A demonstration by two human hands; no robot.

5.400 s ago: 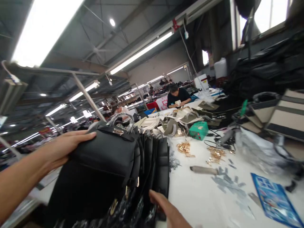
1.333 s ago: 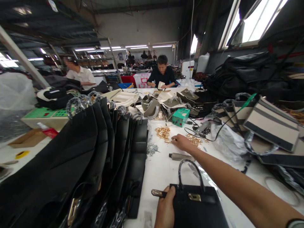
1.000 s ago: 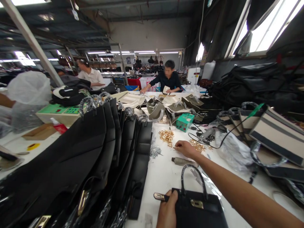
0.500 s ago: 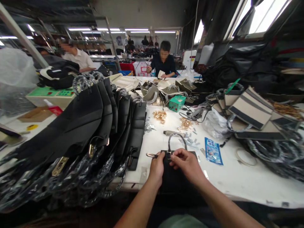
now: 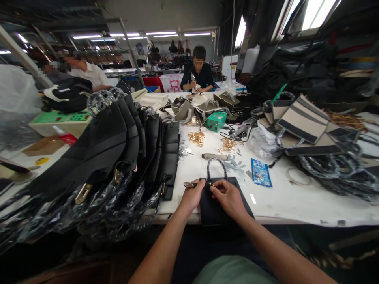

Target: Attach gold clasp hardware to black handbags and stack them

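Black, leather-look and flat-fronted, the handbag (image 5: 225,209) lies at the worktop (image 5: 281,205)'s front edge, its lower part slightly overhanging, close to my body, probably so I can work without stretching. My left hand (image 5: 192,194) is closed on its upper left edge, thumb on top, seemingly to steady it; a black strap with a gold-coloured metal end (image 5: 189,184) sticks out beside that thumb. My right hand (image 5: 227,195) is narrowed to a pinch on a small gold-coloured metal fitting (image 5: 210,184) at the bag's top, partly hidden by my fingertips. The plastic-wrapped arched black handle (image 5: 208,169) stands up beyond both hands, out of their way.

Farther off sit a grey cylindrical tool (image 5: 213,156) and 2 heaps of gold-coloured metal pieces (image 5: 196,138), apparently placed for easy reach. On my left, black handbags (image 5: 109,134) stand packed side by side, perhaps to save room.
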